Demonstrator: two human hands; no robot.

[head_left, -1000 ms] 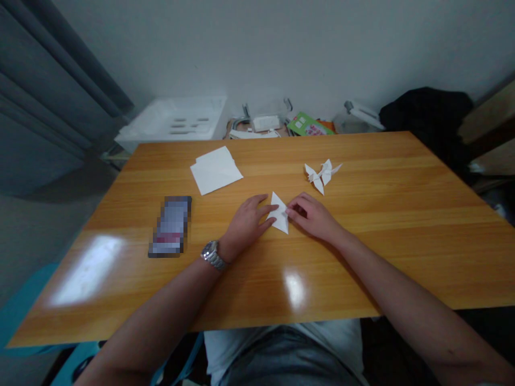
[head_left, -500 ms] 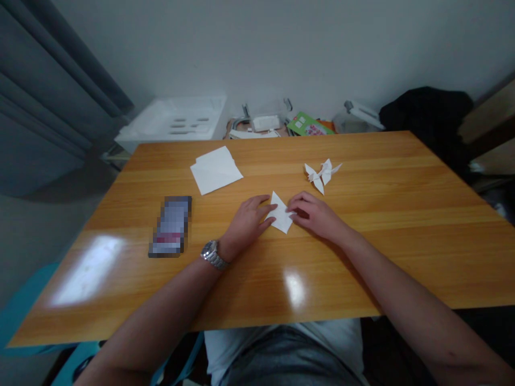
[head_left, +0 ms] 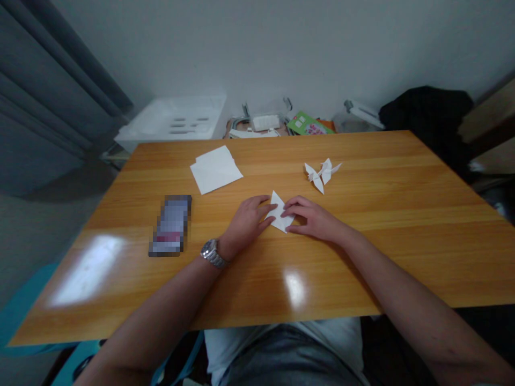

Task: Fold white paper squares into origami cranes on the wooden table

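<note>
A small piece of folded white paper lies on the wooden table between my hands, one corner pointing away from me. My left hand, with a metal watch on its wrist, presses the paper's left side down with fingers and thumb. From the other side, my right hand grips the paper's right part, its fingertips on top and its thumb by the near corner. Beyond my right hand stand folded paper cranes, close together. Loose white paper sheets lie beyond my left hand.
A phone, blurred out, lies on the left of the table. Behind the far edge are a white plastic tray, a green booklet and a clear box. A dark cloth heap is at the back right.
My right hand has shifted slightly left, its fingertips further over the folded paper and its thumb now lower by the near corner. My left hand stays in place.
</note>
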